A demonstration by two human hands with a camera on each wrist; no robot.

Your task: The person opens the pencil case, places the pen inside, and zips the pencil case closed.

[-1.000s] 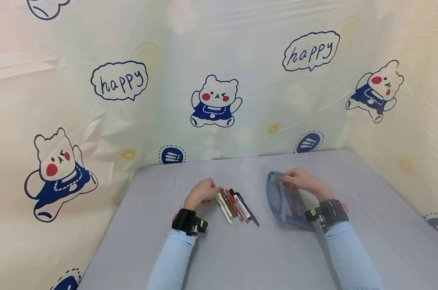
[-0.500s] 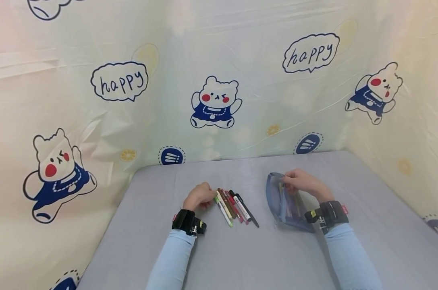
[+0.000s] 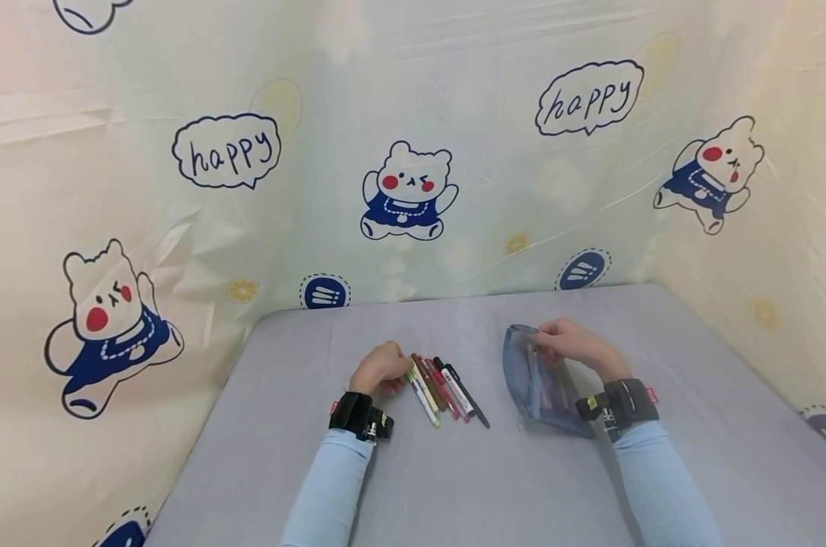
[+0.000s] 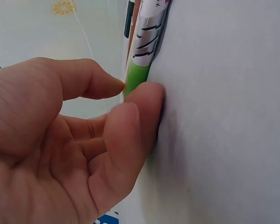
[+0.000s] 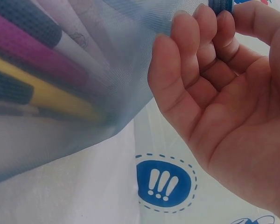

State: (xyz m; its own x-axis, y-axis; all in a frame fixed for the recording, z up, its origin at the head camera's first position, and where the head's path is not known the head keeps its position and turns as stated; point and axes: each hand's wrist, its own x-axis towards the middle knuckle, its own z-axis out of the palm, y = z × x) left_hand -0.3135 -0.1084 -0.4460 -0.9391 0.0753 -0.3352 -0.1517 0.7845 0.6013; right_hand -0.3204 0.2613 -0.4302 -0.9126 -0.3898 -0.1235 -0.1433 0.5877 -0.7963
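My left hand (image 3: 383, 367) is at the upper left end of a row of pens on the table. In the left wrist view its thumb and index finger pinch the green end of a white-and-silver pen (image 4: 148, 39). Beside that pen in the head view lie brown pens (image 3: 429, 384), red ones and a white marker with a black cap (image 3: 457, 391). The right hand (image 3: 568, 343) grips the upper edge of a blue mesh pencil pouch (image 3: 522, 368). Through the mesh, a magenta pen (image 5: 37, 42) and a yellow pen (image 5: 60, 100) show in the right wrist view.
A black pen (image 3: 473, 403) lies at the right side of the row, with bare grey tabletop (image 3: 481, 486) in front. Behind the table hangs a printed curtain (image 3: 317, 228) with cartoon bears. Each wrist wears a black camera strap.
The left hand drew back a little to the left, then moved right again to the green pen end. The right hand and the pouch stay in place.
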